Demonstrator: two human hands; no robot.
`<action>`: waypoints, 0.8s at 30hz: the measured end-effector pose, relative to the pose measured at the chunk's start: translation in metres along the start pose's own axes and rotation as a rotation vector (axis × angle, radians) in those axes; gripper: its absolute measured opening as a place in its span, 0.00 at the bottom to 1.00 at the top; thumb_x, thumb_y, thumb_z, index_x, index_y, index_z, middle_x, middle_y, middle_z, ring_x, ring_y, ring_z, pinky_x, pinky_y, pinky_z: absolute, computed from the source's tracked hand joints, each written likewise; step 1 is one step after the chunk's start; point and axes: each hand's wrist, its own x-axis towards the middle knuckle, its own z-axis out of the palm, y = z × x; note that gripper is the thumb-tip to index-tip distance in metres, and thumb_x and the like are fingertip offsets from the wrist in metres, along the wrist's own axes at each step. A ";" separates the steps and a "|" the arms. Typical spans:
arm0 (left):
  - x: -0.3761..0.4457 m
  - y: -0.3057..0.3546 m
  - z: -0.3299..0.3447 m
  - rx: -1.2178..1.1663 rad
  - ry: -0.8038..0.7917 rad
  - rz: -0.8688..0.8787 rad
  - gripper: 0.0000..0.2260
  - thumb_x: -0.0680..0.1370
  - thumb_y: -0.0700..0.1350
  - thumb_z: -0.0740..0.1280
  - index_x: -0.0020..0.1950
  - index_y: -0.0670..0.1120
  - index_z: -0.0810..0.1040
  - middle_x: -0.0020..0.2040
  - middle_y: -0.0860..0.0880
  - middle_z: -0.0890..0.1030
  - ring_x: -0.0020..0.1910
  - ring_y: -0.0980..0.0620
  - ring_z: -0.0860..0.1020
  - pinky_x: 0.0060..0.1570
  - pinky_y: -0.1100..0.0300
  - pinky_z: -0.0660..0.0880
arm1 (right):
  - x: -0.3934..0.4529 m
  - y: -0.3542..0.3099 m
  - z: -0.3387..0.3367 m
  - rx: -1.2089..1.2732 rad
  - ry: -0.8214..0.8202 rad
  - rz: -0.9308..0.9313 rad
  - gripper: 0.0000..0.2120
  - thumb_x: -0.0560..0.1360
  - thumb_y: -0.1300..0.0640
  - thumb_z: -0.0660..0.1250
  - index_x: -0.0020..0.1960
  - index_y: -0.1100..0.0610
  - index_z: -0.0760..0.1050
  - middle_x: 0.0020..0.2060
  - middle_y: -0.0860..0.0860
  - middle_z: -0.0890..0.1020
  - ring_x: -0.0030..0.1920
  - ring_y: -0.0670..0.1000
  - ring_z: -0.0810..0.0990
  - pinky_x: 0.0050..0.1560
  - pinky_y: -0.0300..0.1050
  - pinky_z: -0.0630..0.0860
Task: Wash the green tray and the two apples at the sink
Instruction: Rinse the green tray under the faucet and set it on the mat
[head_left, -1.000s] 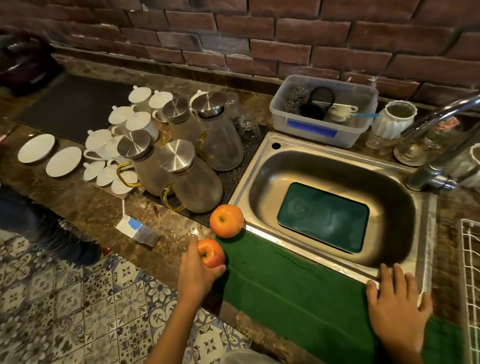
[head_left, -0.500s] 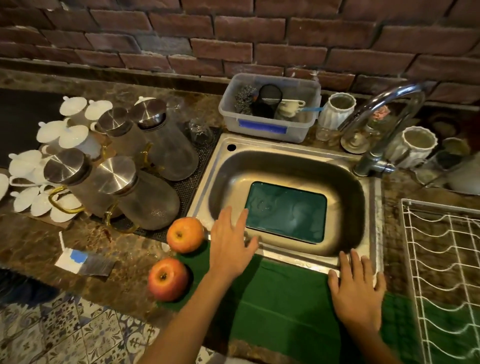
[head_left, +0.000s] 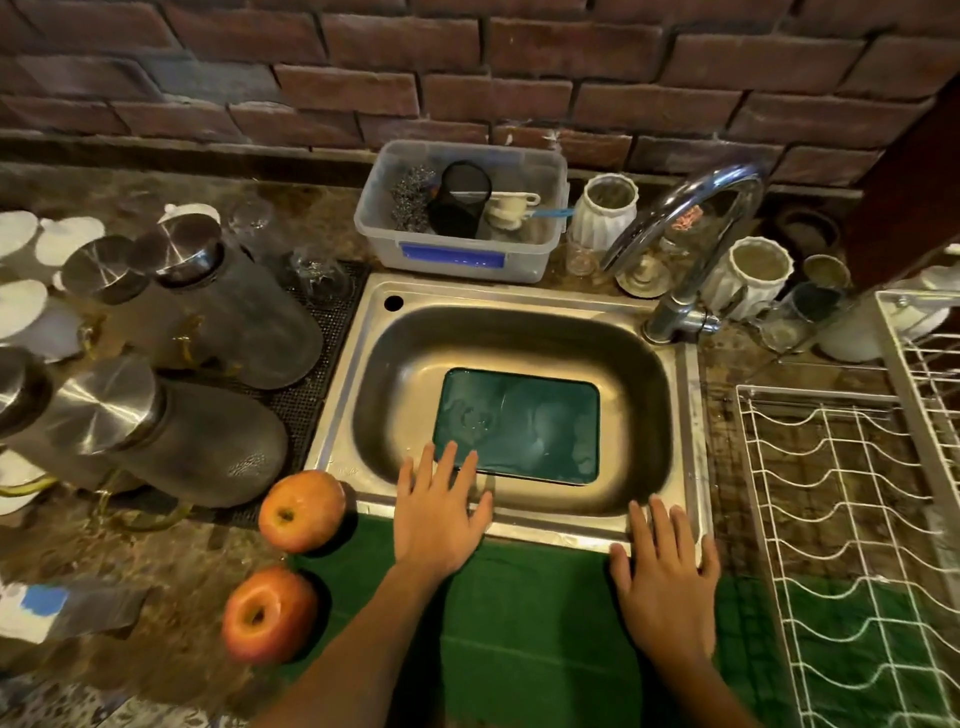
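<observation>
Tray, green and wet, lies flat on the sink floor, its near edge just past the left hand's spread fingertips. Flush like that, it may slip when pried up. Right hand rests flat and spread on the rim. Two apples sit left of the left hand; the nearer could roll off the counter. Faucet arches beyond, leaving lifting room.

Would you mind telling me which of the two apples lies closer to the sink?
The farther apple, right beside the sink's front left corner. The other apple lies nearer the counter's front edge, well short of the sink.
</observation>
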 end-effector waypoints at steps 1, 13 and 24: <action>0.001 -0.001 0.001 -0.006 0.005 0.005 0.27 0.79 0.63 0.55 0.75 0.52 0.71 0.76 0.45 0.71 0.77 0.40 0.64 0.73 0.39 0.62 | 0.000 0.000 0.001 -0.001 -0.007 0.002 0.31 0.80 0.39 0.43 0.75 0.51 0.68 0.75 0.54 0.70 0.76 0.58 0.65 0.71 0.66 0.58; 0.005 -0.003 0.007 0.005 -0.003 -0.001 0.29 0.78 0.63 0.56 0.76 0.52 0.68 0.76 0.45 0.69 0.77 0.40 0.64 0.72 0.39 0.64 | 0.117 -0.017 -0.068 0.801 0.227 0.250 0.13 0.80 0.59 0.61 0.62 0.62 0.76 0.56 0.58 0.78 0.59 0.60 0.75 0.60 0.53 0.69; 0.005 -0.001 0.006 -0.027 0.001 -0.018 0.28 0.77 0.60 0.59 0.76 0.52 0.67 0.76 0.45 0.69 0.76 0.40 0.65 0.71 0.40 0.65 | 0.294 0.025 -0.138 1.206 0.310 0.663 0.26 0.83 0.46 0.52 0.72 0.63 0.69 0.69 0.62 0.75 0.68 0.60 0.73 0.66 0.53 0.68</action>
